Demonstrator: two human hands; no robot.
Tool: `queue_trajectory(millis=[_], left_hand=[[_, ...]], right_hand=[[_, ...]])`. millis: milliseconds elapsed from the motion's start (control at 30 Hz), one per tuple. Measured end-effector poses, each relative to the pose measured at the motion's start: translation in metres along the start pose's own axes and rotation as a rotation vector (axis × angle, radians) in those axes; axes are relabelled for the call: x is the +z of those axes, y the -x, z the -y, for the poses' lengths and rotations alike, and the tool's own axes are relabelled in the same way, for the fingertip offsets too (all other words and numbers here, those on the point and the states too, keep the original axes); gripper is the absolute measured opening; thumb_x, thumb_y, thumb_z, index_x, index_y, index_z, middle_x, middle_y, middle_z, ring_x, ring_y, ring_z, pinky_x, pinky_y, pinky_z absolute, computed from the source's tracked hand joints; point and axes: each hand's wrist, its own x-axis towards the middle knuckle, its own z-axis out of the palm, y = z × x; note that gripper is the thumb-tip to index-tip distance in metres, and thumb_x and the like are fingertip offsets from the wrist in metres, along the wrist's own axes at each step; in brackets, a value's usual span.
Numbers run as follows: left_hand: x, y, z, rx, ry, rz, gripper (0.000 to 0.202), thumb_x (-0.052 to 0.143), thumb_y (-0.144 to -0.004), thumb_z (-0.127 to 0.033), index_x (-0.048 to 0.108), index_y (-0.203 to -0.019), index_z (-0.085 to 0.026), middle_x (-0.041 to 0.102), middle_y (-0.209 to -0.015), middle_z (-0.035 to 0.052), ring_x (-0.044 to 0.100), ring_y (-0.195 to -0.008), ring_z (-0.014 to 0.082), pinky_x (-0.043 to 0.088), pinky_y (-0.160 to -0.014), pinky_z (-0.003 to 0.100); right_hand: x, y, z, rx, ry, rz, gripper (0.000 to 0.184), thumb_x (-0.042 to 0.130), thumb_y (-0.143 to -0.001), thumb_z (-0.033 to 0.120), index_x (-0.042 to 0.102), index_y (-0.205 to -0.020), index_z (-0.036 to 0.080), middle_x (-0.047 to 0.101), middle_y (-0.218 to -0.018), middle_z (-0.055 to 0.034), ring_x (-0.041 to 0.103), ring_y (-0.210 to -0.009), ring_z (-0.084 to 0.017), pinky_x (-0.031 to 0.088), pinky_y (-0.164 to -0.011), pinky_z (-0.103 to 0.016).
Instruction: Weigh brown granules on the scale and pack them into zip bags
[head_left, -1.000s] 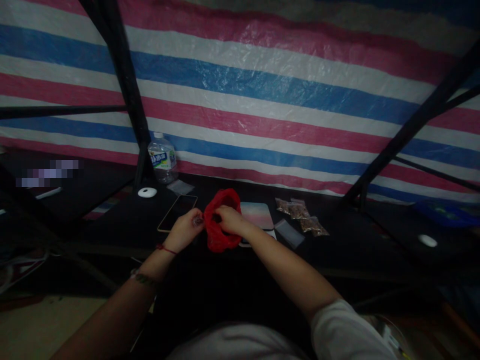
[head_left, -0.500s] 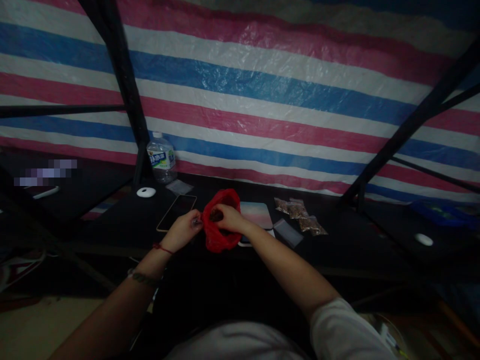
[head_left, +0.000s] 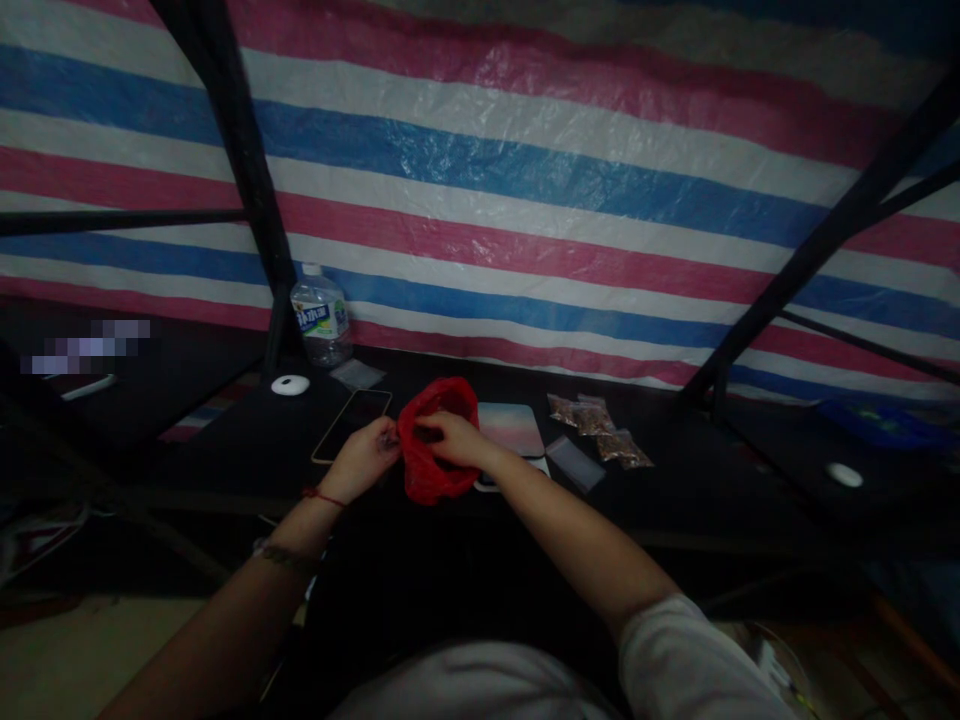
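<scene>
**Two hands at the mouth of a red bag on a dark table**

The left hand (head_left: 365,455) is closed in a pinch on the left edge of the red bag (head_left: 429,452); its fingers are curled, with only the tips meeting on the plastic. A red cord circles the left wrist, and a darker band sits farther down the forearm. The right hand (head_left: 454,438) lies across the bag's upper right rim, fingers bent and gripping the plastic at the mouth; whether the fingertips reach inside cannot be told.

The bag stands near the front edge of the table (head_left: 247,450), between the two hands and touching both. It is thin, crumpled, bright red plastic, bulging low and gathered toward the top, with a dark opening showing between the hands. Its contents are not visible.

Just left of the bag lies a phone (head_left: 346,423), screen up and dark. Just right, partly behind the right hand, lies a pad (head_left: 514,428) with pink and pale bands. Farther right are small clear packets (head_left: 596,420) with brown contents, and one flat clear packet nearer the front. At the far left of the table stand a water bottle (head_left: 321,317) and, near it, a white disc (head_left: 289,384). A striped tarpaulin (head_left: 525,200) in pink, white and blue hangs behind the table.
</scene>
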Motion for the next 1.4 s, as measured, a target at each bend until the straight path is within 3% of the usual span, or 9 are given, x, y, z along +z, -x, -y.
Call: queue_trajectory(millis=[100,233,467,800,1033,1400], left_hand=[[-0.001,0.001,-0.003,0.004,0.063,-0.002,0.018,0.055,-0.071,-0.034,0.057,-0.082,-0.020,0.066,-0.081,0.0023,0.061,-0.074,0.0186,0.047,-0.067,0.027],[-0.002,0.002,-0.004,0.010,0.105,0.010,0.020,0.059,-0.068,-0.034,0.058,-0.082,-0.020,0.066,-0.081,0.0025,0.061,-0.074,0.0189,0.048,-0.068,0.028],[-0.001,0.001,0.002,0.024,0.075,0.004,0.018,0.056,-0.072,-0.037,0.056,-0.080,-0.020,0.064,-0.078,0.0007,0.061,-0.073,0.0178,0.047,-0.068,0.027],[-0.005,-0.001,0.004,-0.009,-0.090,0.043,0.019,0.053,-0.076,-0.040,0.058,-0.077,-0.022,0.067,-0.080,0.0037,0.062,-0.075,0.0206,0.044,-0.069,0.028],[-0.013,0.000,-0.002,-0.061,-0.072,0.012,0.022,0.053,-0.074,-0.043,0.056,-0.078,-0.021,0.066,-0.076,0.0023,0.062,-0.069,0.0193,0.043,-0.062,0.026],[-0.020,0.000,-0.003,-0.054,-0.189,0.086,0.020,0.056,-0.071,-0.036,0.064,-0.083,-0.021,0.071,-0.083,0.0062,0.066,-0.075,0.0234,0.046,-0.065,0.027]], right_hand=[[0.003,0.001,-0.003,0.008,-0.018,-0.021,0.044,0.062,-0.074,0.006,0.065,-0.117,0.019,0.067,-0.116,-0.0081,0.063,-0.106,-0.020,0.045,-0.097,-0.034],[0.007,0.001,-0.002,0.070,-0.035,-0.073,0.058,0.066,-0.071,0.009,0.057,-0.127,0.019,0.067,-0.117,-0.0081,0.065,-0.101,-0.020,0.050,-0.091,-0.031],[0.005,0.000,0.011,0.187,0.048,-0.135,0.049,0.065,-0.070,0.007,0.060,-0.118,0.016,0.069,-0.111,-0.0096,0.066,-0.098,-0.021,0.052,-0.088,-0.032],[0.014,0.001,0.001,0.202,-0.187,-0.162,0.048,0.068,-0.068,0.007,0.058,-0.113,0.020,0.069,-0.106,-0.0054,0.067,-0.092,-0.018,0.054,-0.083,-0.031],[-0.002,0.007,-0.007,0.197,-0.290,-0.224,0.054,0.070,-0.064,0.006,0.054,-0.115,0.017,0.067,-0.108,-0.0053,0.066,-0.095,-0.016,0.052,-0.087,-0.032],[-0.014,0.017,-0.008,0.216,-0.110,-0.229,0.063,0.070,-0.065,0.010,0.051,-0.124,0.019,0.066,-0.108,-0.0049,0.065,-0.093,-0.017,0.052,-0.086,-0.033]])
